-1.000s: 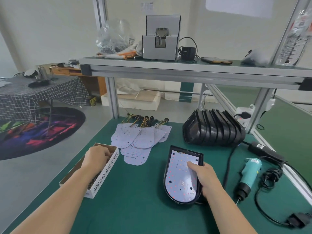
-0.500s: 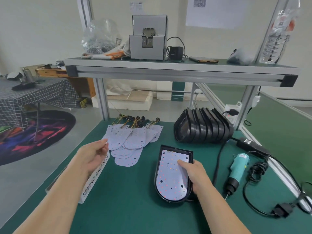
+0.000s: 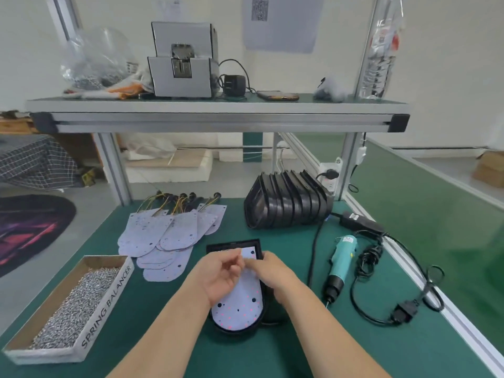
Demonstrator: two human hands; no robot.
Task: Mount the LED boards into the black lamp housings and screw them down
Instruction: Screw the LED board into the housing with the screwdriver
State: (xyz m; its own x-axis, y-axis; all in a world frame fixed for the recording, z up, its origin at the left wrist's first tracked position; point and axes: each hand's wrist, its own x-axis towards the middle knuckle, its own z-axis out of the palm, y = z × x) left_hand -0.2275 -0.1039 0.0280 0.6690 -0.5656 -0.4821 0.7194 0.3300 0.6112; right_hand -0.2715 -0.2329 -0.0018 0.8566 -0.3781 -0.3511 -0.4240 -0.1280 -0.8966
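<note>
Pale wall (image 3: 450, 64), grey floor (image 3: 90, 199) — perhaps concrete

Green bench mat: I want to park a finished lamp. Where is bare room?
Bare mat lies between the cardboard screw tray and the left forearm, and at the front right, between the right forearm and the looped black cable. Crowded: the pile of white LED boards, the stacked black housings, and the teal electric screwdriver with its cords.

The left hand (image 3: 218, 276) and right hand (image 3: 275, 274) meet fingertip to fingertip over a black D-shaped plastic lamp housing (image 3: 231, 245) holding a white, pink-dotted LED board (image 3: 240, 309). Left of this housing sits a cardboard box of silver screws (image 3: 109, 298); right of it, a teal electric screwdriver (image 3: 341, 264); behind it, stacked black housings (image 3: 286, 204).
</note>
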